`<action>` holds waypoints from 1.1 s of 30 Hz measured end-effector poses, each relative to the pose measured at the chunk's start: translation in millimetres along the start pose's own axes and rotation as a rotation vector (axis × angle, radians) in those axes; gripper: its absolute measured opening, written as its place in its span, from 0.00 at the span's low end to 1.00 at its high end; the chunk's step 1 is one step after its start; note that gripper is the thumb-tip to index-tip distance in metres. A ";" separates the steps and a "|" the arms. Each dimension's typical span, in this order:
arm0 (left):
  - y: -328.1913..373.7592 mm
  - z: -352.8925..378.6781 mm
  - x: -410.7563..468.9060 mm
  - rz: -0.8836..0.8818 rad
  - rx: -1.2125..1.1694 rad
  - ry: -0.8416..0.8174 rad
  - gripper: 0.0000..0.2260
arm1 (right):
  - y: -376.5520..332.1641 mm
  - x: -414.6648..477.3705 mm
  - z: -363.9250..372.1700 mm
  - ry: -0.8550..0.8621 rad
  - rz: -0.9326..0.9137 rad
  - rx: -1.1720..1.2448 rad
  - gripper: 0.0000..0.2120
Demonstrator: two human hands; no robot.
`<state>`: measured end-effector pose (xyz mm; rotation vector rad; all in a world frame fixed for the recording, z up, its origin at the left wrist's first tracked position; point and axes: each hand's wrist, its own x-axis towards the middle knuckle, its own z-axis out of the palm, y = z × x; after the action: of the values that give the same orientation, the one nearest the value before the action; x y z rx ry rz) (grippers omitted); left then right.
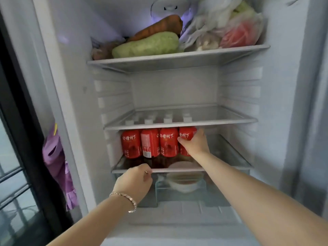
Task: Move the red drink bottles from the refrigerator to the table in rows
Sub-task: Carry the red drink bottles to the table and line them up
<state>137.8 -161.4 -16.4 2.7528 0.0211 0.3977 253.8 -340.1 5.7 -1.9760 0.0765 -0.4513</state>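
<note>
While round the rightmost red bottle [185, 134], right grip [195, 142] beside free shelf [229, 153]; left grip [134, 178] clasping shelf edge [221, 169].

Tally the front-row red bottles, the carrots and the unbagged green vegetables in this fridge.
Red-labelled plastic drink bottles, front row: 4
Long orange carrot: 1
Pale green oblong gourd: 1
Total: 6

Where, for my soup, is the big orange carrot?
Head view: the orange carrot lies on the pale green vegetable, top shelf, left of the plastic bags.

A purple cloth [56, 162] hangs beside a dark-framed window [8, 150].
</note>
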 end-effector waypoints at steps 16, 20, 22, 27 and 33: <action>24.2 -0.2 51.3 0.407 -0.511 0.152 0.12 | 17.5 -39.7 12.3 0.251 -0.103 0.149 0.36; 44.1 -15.4 55.5 0.571 -0.383 0.239 0.15 | 12.2 -69.9 15.6 0.263 -0.159 0.203 0.39; 52.7 -17.1 58.0 0.554 -0.364 0.169 0.19 | 11.9 -79.8 22.2 0.228 -0.178 0.210 0.43; 52.2 -29.4 65.4 0.591 -0.113 0.276 0.08 | 3.0 -92.5 36.2 -0.054 -0.246 0.136 0.44; 14.5 -45.4 74.0 0.473 0.032 0.303 0.10 | -0.3 -43.6 27.7 -0.075 -0.245 0.294 0.12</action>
<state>195.8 -154.4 49.4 2.6815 -0.5572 0.9407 222.9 -305.1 -16.5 -1.7149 -0.2684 -0.5145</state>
